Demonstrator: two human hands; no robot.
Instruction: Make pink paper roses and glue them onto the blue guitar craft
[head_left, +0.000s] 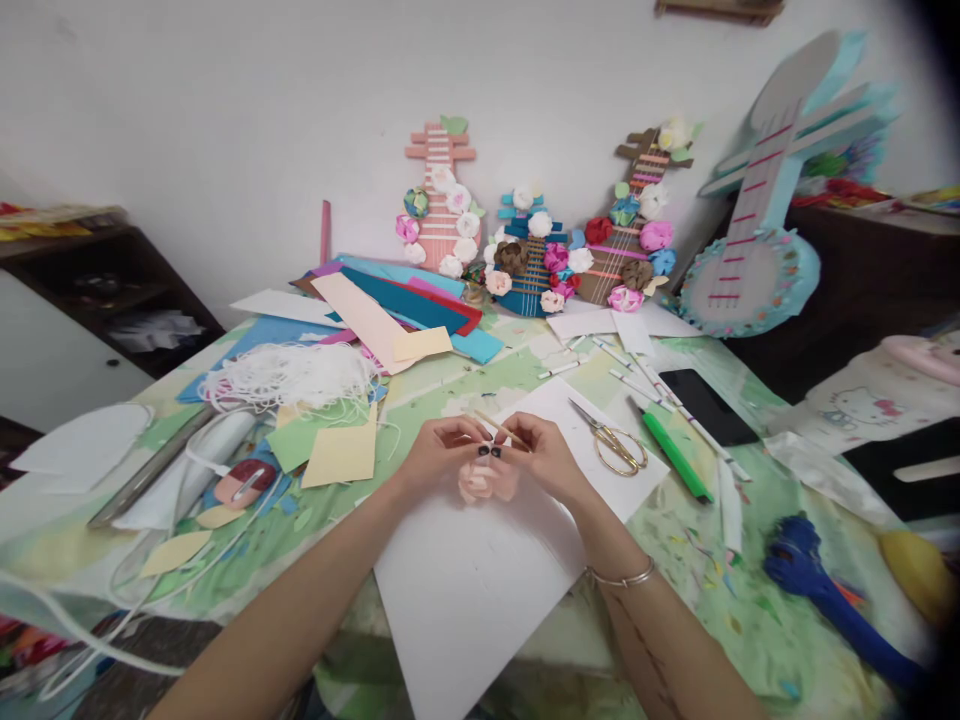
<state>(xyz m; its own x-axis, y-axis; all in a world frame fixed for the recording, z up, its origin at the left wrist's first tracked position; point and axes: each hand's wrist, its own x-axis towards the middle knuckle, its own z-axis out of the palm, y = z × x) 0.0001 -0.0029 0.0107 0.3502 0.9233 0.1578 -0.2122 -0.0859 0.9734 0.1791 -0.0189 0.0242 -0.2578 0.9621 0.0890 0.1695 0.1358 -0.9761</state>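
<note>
Two hands met over the middle of the bench [450, 390], above a white sheet [472, 590]. The left hand [442, 448] and the right hand [551, 450] each had a narrow, pinched grip, the fingertips almost together on a pale strip [496, 425]. Just below the thumbs was a pink paper flower [486, 485]; the fingers hid its top, and I could not tell whether it hung from them or rested on the sheet.

Gold-handled scissors [616, 447] lay close to the right hand, the nearest thing on that side. Past them were a green cutter [676, 455], a dark phone [707, 406] and several white paper sticks [694, 425]. A blue tool [829, 600] lay farther off at the right.

Beyond the left hand, yellow card [341, 452] lay in front of a tangle of white string [289, 377], and a white cable [112, 650] looped across the left end. Coloured boards [405, 300] were heaped behind, blocking much of the back. Three flower-covered lute models [532, 275] stood against the wall [300, 120], with a larger pale blue one [806, 265] at the right.
</note>
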